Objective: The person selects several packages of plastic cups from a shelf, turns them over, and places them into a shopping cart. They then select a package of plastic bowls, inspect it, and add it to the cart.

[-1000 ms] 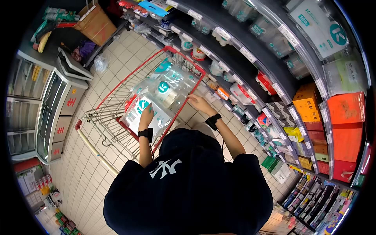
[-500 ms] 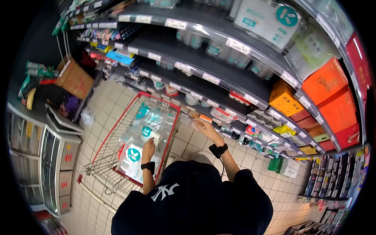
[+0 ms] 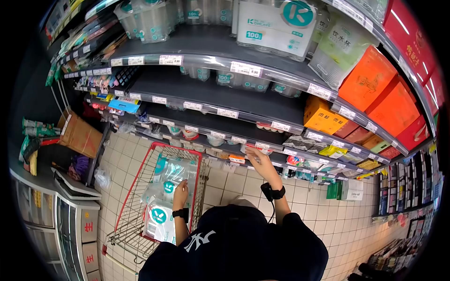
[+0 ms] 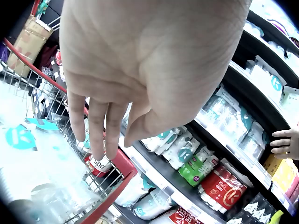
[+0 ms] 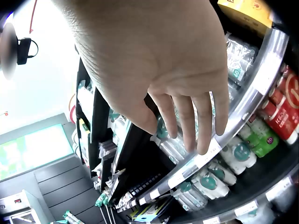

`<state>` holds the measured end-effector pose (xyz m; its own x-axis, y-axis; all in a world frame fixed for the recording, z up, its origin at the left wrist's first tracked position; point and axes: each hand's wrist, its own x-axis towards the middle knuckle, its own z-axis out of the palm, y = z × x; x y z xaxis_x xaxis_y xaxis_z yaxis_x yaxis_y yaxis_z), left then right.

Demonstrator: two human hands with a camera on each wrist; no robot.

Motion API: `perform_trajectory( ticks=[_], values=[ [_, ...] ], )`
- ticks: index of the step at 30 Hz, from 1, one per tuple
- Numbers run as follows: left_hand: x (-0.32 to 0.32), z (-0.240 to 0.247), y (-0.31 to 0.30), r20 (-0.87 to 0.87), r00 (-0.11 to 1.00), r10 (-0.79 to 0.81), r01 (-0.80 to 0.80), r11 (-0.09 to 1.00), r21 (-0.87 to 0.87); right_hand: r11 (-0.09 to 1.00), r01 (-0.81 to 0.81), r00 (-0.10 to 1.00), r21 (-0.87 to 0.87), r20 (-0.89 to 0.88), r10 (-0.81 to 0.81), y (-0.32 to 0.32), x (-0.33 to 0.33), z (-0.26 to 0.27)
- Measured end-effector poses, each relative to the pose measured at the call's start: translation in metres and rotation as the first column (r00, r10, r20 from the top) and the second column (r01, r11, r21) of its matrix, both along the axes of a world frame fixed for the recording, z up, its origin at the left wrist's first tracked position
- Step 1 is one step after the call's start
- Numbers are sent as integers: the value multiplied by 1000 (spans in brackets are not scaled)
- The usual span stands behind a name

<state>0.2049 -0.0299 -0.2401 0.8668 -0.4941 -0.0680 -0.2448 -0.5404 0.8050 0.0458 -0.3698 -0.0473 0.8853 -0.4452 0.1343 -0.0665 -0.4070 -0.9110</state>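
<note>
The cart [image 3: 200,160] has a red rim, the shirt [image 3: 234,248] is navy with a white logo, the floor [image 3: 225,187] beige-tiled

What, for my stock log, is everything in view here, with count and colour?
Cart: one, red-rimmed metal, on floor
Packs: several, clear, white and teal, in cart
Large pack: one, white and teal, upper shelf
Orange boxes: at least two, shelves' right end
Cardboard box: one, brown, far left
Price tags: many, white, shelf edges
Smaller goods: uncountable, mixed colours, shelves
Wristbands: two, black, wrists
Left hand: one, bare, over cart
Right hand: one, bare, before shelves
</note>
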Motion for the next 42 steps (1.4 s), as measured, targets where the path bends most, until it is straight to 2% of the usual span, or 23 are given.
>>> perform_trajectory(
  ticks=[6, 10, 13, 15, 16, 18, 23, 25, 27, 29, 34, 36, 40, 42],
  values=[
    [3, 18, -33, -2, 999, -42, 42, 999, -11, 992, 93, 995, -87, 40, -90, -15, -16, 34],
    [1, 17, -53, -2, 998, -59, 58, 995, -76, 994, 103, 994, -26, 33, -102, -25, -28, 39],
    [-3, 32, -75, 25, 998, -63, 63, 998, -9, 994, 103, 994, -40, 48, -101, -35, -38, 43],
    [-8, 37, -86, -51, 997, -62, 63, 997, 34, 997, 69, 997, -37, 21, -68, -43, -44, 43],
    [-10, 32, -90, 15, 996, -85, 86, 994, -63, 997, 72, 997, -38, 19, -72, -48, -48, 41],
    [-13, 27, -101, 6, 995, -100, 100, 992, -77, 991, 77, 997, -107, 32, -74, -57, -56, 39],
    [-24, 17, -127, 23, 990, -137, 138, 988, -65, 994, 81, 997, -66, 19, -80, -71, -74, 40],
    [-34, 21, -136, -20, 987, -158, 152, 975, -160, 996, 84, 996, -36, 40, -83, -74, -79, 37],
    [-41, 23, -142, -22, 990, -138, 134, 981, -143, 996, 82, 996, -27, 46, -80, -77, -81, 37],
    [-46, 27, -147, -82, 981, -173, 147, 954, -263, 996, 81, 995, -22, 62, -80, -80, -83, 36],
    [-34, 51, -153, -167, 960, -225, 171, 943, -285, 998, 64, 995, 29, 80, -66, -86, -84, 35],
    [-21, 65, -159, 5, 958, -287, 271, 898, -347, 998, 52, 995, 42, 82, -55, -85, -83, 38],
    [10, 133, -192, 74, 964, -257, 267, 910, -318, 999, 43, 995, 26, 93, -45, -89, -74, 40],
    [23, 173, -211, 95, 969, -229, 248, 883, -399, 999, 41, 993, 22, 109, -43, -94, -68, 48]
  ],
)
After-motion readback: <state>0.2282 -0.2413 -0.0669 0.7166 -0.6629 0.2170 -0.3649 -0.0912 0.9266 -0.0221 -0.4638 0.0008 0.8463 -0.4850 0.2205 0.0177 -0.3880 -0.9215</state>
